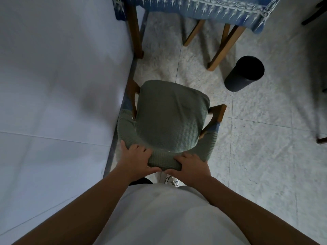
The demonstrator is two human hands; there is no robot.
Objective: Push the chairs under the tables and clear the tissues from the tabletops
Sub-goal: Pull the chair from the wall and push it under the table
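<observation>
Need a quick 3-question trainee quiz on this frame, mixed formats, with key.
1. True or false: both hands hold the backrest of the green-covered chair.
2. Multiple choice: where does the black bin stand relative to that chair? A) on its seat B) on the floor, ahead and to the right C) under the table
3. Fill in: the table ahead wears a ___ patterned cloth.

Key:
1. True: the left hand and the right hand each have a grip on the top of the backrest.
2. B
3. blue
</observation>
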